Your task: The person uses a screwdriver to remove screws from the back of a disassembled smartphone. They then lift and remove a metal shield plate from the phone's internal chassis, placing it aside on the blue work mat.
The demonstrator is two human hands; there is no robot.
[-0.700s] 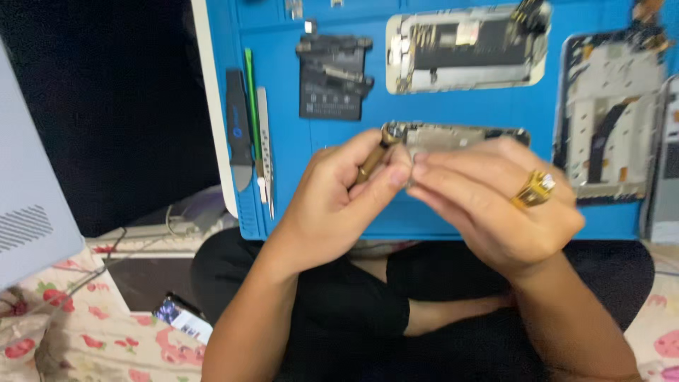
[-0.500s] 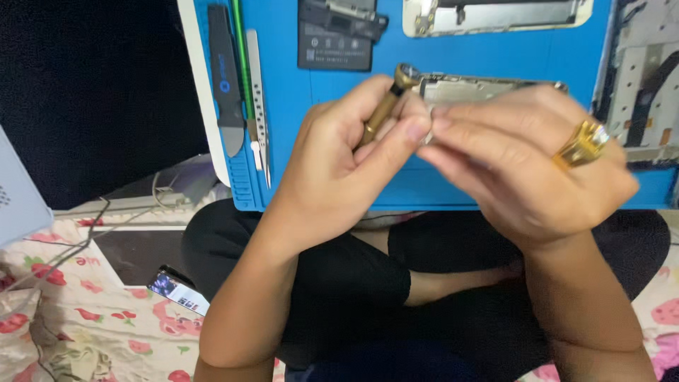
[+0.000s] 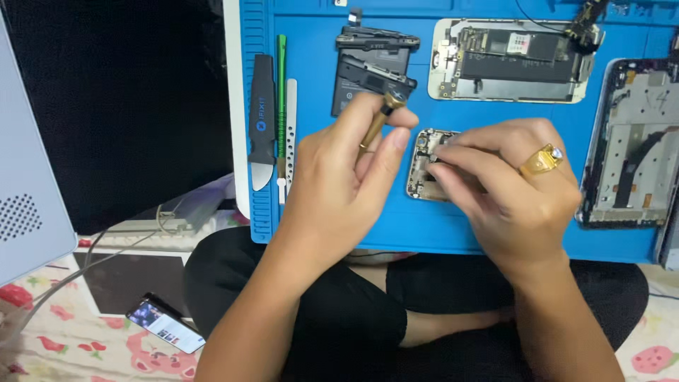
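My left hand (image 3: 346, 177) grips a small brass-coloured screwdriver (image 3: 377, 122), held tilted with its top near my fingertip. My right hand (image 3: 513, 187), with a gold ring on one finger, rests its fingertips on a small opened phone frame (image 3: 422, 166) that lies on the blue work mat (image 3: 438, 233). The frame is partly hidden under my right fingers. The two hands are close together over the middle of the mat.
On the mat lie a black pry tool (image 3: 262, 120), a green stick (image 3: 281, 85), a white spudger (image 3: 291, 127), a black phone part (image 3: 371, 67), an opened phone with its board showing (image 3: 513, 60) and another phone frame (image 3: 633, 141). A lit phone (image 3: 166, 323) lies on the floral sheet.
Both hands have come down from in front of the camera to the mat. My right fingers now rest on the small phone frame, and the screwdriver stays in my left hand.
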